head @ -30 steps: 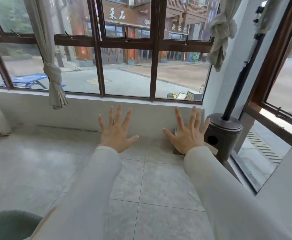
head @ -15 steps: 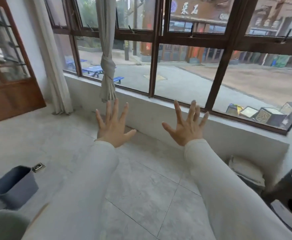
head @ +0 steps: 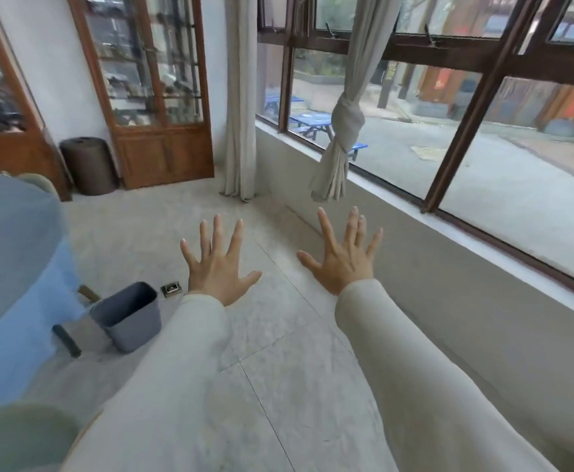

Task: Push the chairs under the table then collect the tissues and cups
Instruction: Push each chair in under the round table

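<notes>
My left hand [head: 218, 267] and my right hand [head: 343, 262] are held out in front of me over the tiled floor, palms down, fingers spread, holding nothing. A round table [head: 9, 253] with a light blue cloth and a glassy top fills the left edge. A pale green chair back [head: 16, 437] shows at the bottom left corner. Another pale chair back [head: 38, 183] peeks from behind the table. No tissues or cups are in view.
A grey waste bin [head: 128, 316] stands on the floor beside the table, with a small metal floor socket [head: 172, 288] behind it. Wooden glass cabinets [head: 152, 90] and a dark round bin [head: 88, 165] line the far wall. A low window wall [head: 432, 267] runs along the right.
The view has swung left, away from the window corner and the black heater. The table, the grey bin and the cabinets have come into view. Both hands stay spread.
</notes>
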Demonstrator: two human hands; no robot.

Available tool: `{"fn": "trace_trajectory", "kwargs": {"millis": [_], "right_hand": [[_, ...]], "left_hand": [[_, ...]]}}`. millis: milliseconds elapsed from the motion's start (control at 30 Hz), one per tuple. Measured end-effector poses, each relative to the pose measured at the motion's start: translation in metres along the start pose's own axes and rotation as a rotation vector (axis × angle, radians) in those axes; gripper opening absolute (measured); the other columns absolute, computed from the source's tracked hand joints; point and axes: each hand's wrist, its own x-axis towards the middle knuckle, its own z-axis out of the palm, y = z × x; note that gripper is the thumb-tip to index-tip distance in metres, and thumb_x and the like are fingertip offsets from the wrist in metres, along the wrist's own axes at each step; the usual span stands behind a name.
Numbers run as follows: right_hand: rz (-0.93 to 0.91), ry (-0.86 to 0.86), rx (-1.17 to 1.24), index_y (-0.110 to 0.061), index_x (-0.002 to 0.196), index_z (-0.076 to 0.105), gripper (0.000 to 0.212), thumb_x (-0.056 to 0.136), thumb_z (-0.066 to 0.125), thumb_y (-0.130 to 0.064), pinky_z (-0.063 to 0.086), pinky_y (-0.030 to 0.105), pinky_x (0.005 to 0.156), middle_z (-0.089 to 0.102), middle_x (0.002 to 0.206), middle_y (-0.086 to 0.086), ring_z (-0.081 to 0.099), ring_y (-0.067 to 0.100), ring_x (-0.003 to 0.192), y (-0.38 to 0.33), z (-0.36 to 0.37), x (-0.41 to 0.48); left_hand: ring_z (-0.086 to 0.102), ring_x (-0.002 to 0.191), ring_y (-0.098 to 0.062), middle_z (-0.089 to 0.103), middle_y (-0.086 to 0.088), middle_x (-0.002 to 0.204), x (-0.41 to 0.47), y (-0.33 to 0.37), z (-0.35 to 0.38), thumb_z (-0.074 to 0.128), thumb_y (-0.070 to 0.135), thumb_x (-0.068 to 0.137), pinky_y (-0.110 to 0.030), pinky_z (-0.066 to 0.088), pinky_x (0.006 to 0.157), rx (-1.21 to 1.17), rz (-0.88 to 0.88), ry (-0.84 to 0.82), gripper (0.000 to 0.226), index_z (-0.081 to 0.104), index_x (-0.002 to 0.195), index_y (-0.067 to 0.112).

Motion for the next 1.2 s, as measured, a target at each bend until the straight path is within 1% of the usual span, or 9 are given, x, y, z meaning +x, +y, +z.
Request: {"fn": "trace_trajectory", "kwargs": {"millis": [233,300,467,567,733,933,1100,1167,1200], "right_hand": [[-0.245,-0.057,0.082,-0.046,0.151,-0.019,0.091,0.080,0.021,-0.088,-0.013,0.065,0.114,-0.018,0.163,0.020,-0.011,0.039,0.151,-0.125,0.056,0.121],[-0.318,-0.078,0.111,-0.046,0.151,-0.019,0.091,0.080,0.020,-0.088,-0.012,0.065,0.114,-0.017,0.163,0.020,-0.010,0.039,0.151,-0.168,0.075,0.142],[-0.660,-0.204,0.166,-0.048,0.150,-0.022,0.088,0.082,0.019,-0.087,-0.012,0.064,0.115,-0.021,0.162,0.018,-0.011,0.038,0.151,-0.304,0.131,0.162],[-0.870,-0.270,0.198,-0.047,0.150,-0.023,0.089,0.085,0.027,-0.083,-0.005,0.064,0.116,-0.019,0.163,0.019,-0.007,0.038,0.151,-0.389,0.163,0.153],[-1.324,-0.408,0.234,-0.043,0.154,-0.016,0.098,0.088,0.052,-0.067,0.009,0.063,0.118,-0.013,0.163,0.020,0.002,0.040,0.151,-0.512,0.212,0.102],[-1.848,-0.504,0.119,-0.042,0.151,-0.024,0.113,0.086,0.068,-0.051,0.029,0.054,0.115,-0.016,0.162,0.018,0.009,0.039,0.149,-0.603,0.268,0.041],[-2.198,-0.529,-0.055,-0.041,0.154,-0.019,0.120,0.082,0.077,-0.032,0.039,0.050,0.108,-0.018,0.162,0.019,0.010,0.039,0.148,-0.649,0.311,-0.007],[-2.336,-0.480,-0.107,-0.040,0.156,-0.013,0.119,0.081,0.078,-0.020,0.039,0.052,0.107,-0.019,0.162,0.018,0.008,0.039,0.148,-0.667,0.324,-0.028],[-2.395,-0.455,-0.115,-0.040,0.156,-0.010,0.119,0.080,0.077,-0.013,0.037,0.052,0.109,-0.019,0.162,0.017,0.007,0.038,0.149,-0.676,0.330,-0.040]], "left_hand": [[-0.024,0.150,-0.031,-0.027,-0.006,0.163,0.058,-0.112,0.013,0.047,0.073,0.084,-0.068,-0.007,0.114,-0.015,-0.296,0.005,0.102,-0.017,0.154,0.037],[-0.026,0.149,-0.031,-0.028,-0.006,0.163,0.054,-0.151,0.017,0.046,0.074,0.085,-0.068,-0.008,0.115,0.000,-0.406,-0.009,0.102,-0.018,0.155,0.035],[-0.024,0.150,-0.033,-0.027,-0.008,0.163,0.003,-0.251,0.034,0.046,0.073,0.086,-0.069,-0.003,0.115,0.040,-0.779,-0.048,0.101,-0.015,0.156,0.034],[-0.019,0.151,-0.034,-0.023,-0.010,0.164,-0.030,-0.294,0.046,0.048,0.073,0.086,-0.069,-0.002,0.116,0.008,-1.035,-0.036,0.101,-0.012,0.157,0.034],[-0.011,0.152,-0.035,-0.016,-0.010,0.166,-0.087,-0.334,0.075,0.049,0.074,0.084,-0.069,0.002,0.115,-0.064,-1.486,0.011,0.103,-0.011,0.157,0.034],[-0.010,0.153,-0.032,-0.012,-0.007,0.167,-0.108,-0.346,0.137,0.048,0.076,0.083,-0.068,0.005,0.115,-0.246,-1.912,0.049,0.105,-0.012,0.157,0.031],[-0.015,0.153,-0.029,-0.022,-0.001,0.165,-0.106,-0.346,0.205,0.049,0.074,0.084,-0.065,0.001,0.118,-0.503,-2.148,0.140,0.108,-0.019,0.155,0.031],[-0.008,0.154,-0.029,-0.018,0.000,0.166,-0.107,-0.353,0.227,0.051,0.072,0.085,-0.061,0.008,0.119,-0.601,-2.173,0.201,0.108,-0.018,0.156,0.028],[0.000,0.154,-0.029,-0.011,-0.001,0.167,-0.107,-0.359,0.235,0.053,0.068,0.087,-0.058,0.015,0.120,-0.662,-2.168,0.258,0.107,-0.015,0.157,0.025]]}}
